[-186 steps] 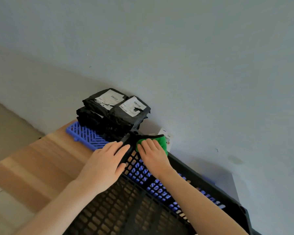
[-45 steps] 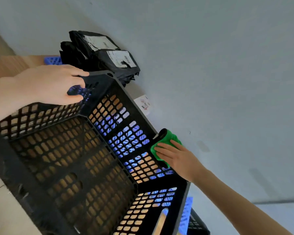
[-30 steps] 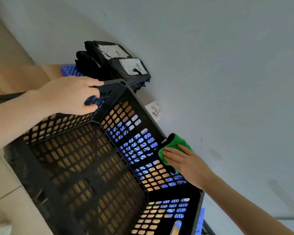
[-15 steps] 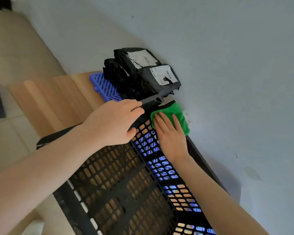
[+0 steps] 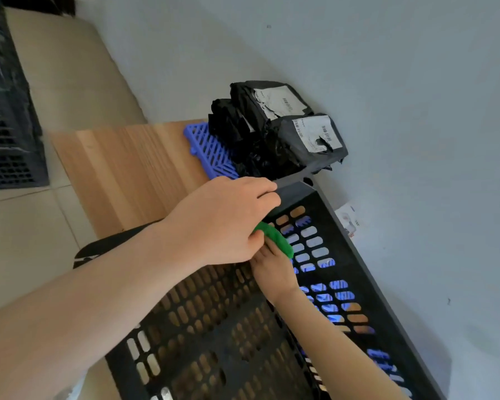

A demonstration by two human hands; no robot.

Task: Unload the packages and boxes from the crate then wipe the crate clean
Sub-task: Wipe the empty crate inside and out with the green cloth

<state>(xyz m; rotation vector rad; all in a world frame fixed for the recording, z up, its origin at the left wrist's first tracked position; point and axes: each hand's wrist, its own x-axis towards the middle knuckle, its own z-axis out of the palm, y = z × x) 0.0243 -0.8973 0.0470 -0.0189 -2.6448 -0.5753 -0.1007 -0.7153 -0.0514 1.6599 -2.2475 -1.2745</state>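
The black perforated crate (image 5: 344, 255) lies on the wooden table, its far corner near the wall. My left hand (image 5: 225, 220) grips the rim at that far corner, fingers curled over the edge. Just under it, my right hand (image 5: 274, 272) reaches inside the crate and holds a bunched green cloth (image 5: 277, 239) against the inner wall by the corner; its fingertips are hidden beneath my left hand. Black plastic packages (image 5: 286, 134) with white labels are stacked outside the crate against the wall.
The packages sit on a blue grid mat (image 5: 211, 151) at the far end of the wooden table (image 5: 127, 174). A small white packet (image 5: 348, 220) lies between crate and wall. Another dark crate (image 5: 6, 140) stands on the tiled floor at left.
My right hand slid the green cloth from the top of the rim down onto the inner wall, under my left hand. My left hand kept its grip on the corner.
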